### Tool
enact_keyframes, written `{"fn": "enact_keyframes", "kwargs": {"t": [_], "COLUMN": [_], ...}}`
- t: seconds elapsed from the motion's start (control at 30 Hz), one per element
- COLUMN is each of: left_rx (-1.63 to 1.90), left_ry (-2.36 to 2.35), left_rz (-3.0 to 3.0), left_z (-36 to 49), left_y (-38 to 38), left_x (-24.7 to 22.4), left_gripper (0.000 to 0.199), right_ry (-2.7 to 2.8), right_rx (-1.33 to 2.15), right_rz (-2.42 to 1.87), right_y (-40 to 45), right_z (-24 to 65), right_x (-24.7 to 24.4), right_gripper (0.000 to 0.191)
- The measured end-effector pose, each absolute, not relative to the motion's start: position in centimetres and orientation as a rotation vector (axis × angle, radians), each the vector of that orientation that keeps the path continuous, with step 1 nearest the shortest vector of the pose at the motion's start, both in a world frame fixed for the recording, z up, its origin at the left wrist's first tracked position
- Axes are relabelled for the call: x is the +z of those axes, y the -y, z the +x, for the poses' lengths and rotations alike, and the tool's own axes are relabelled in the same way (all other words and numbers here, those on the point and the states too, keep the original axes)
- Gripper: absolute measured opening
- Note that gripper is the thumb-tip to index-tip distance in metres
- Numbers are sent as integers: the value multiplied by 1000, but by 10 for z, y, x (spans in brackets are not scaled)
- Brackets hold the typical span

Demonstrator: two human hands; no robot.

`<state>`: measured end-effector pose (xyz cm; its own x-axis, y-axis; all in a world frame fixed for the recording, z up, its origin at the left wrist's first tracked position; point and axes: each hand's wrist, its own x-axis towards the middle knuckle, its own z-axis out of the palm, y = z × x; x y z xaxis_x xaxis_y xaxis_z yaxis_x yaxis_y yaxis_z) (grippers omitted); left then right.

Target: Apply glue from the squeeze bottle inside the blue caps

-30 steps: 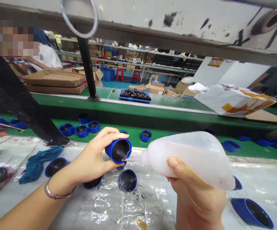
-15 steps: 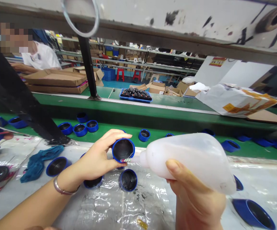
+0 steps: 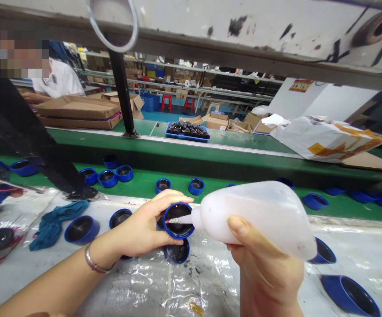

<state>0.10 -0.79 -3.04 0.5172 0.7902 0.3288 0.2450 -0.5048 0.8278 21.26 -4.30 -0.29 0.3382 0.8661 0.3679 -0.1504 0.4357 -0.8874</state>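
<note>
Here we had the left hand [image 3: 141, 231] wrapped around a blue cup [image 3: 178, 220] with a black interior, the grip closed firmly on its outer wall and the open mouth turned up toward us. At three o'clock from it, the right hand [image 3: 263, 273] held a white plastic squeeze bottle [image 3: 257, 218], its grip pressed together around the bottle's body. The bottle's narrow nozzle [image 3: 178, 219] reached into the mouth of the cup, though we couldn't tell if the tip touched the inner surface.

The held cup sat above a clear plastic sheet [image 3: 197, 286] covering the bench, with a second blue cup [image 3: 177, 252] just below it at six o'clock. Out at nine o'clock we saw a teal cloth [image 3: 57, 230] beside a third blue cup [image 3: 81, 230]. At twelve o'clock, more blue cups [image 3: 196, 186] stood along a green conveyor belt [image 3: 145, 182], and beyond that a blue tray [image 3: 187, 131] carried black items. A co-worker [image 3: 57, 79] in a white shirt stood far off at eleven o'clock.
</note>
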Motion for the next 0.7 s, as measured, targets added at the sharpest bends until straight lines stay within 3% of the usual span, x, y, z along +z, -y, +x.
{"fn": "enact_keyframes", "kwargs": {"t": [0.7], "left_rx": [913], "left_ry": [-850], "left_rz": [1707], "left_z": [9], "left_y": [13], "left_x": [-32], "left_gripper": [71], "right_ry": [925], "right_rx": [673], "right_rz": [-870], "right_y": [40], "right_z": [210], "right_x": [-4], "right_gripper": [34]}}
